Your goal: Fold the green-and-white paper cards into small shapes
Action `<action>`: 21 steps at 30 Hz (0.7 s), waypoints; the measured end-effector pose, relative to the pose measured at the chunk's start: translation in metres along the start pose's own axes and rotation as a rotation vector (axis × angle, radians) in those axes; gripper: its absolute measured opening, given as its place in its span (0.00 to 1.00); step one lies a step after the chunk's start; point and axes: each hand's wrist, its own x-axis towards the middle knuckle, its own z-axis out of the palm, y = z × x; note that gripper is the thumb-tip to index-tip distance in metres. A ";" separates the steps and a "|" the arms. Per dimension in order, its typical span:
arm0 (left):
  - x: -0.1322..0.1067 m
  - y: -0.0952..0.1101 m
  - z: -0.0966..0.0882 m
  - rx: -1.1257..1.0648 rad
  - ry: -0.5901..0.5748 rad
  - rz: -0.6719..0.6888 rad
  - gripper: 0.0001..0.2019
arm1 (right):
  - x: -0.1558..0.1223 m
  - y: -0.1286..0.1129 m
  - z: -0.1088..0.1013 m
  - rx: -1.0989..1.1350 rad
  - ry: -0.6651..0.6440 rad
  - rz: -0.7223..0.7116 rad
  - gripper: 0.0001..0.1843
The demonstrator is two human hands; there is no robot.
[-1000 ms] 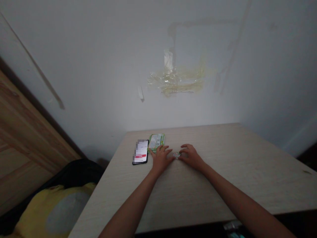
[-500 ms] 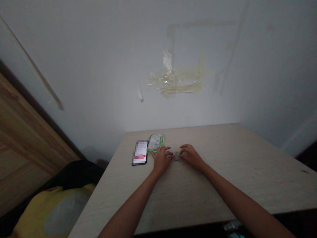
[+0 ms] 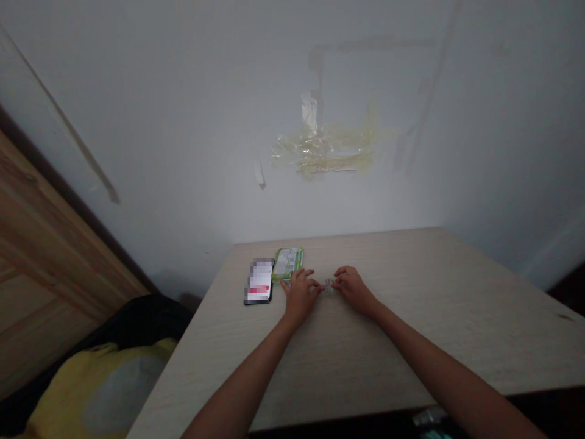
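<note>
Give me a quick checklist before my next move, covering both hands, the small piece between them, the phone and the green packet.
1. Left hand at the small piece: ok, fingertips at its left side.
2. Right hand at the opposite side: ok.
3. Firm grip on the piece: cannot tell, too small to see.
4. Phone away from the piece: ok, it lies off to the left.
5. Green packet well away from the left hand: not ok, the fingers partly cover its near edge.
</note>
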 end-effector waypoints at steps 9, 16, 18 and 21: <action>-0.002 0.003 -0.002 0.073 0.024 -0.030 0.05 | -0.001 -0.006 0.000 -0.082 -0.014 0.061 0.06; -0.003 0.001 0.001 0.103 -0.003 0.029 0.04 | -0.001 -0.012 -0.003 -0.127 -0.034 0.032 0.06; -0.002 0.000 0.001 0.119 -0.006 0.041 0.04 | -0.001 -0.013 -0.004 -0.124 -0.027 0.024 0.05; -0.002 -0.001 0.001 0.143 -0.009 0.053 0.04 | -0.001 -0.011 -0.005 -0.107 -0.017 0.001 0.05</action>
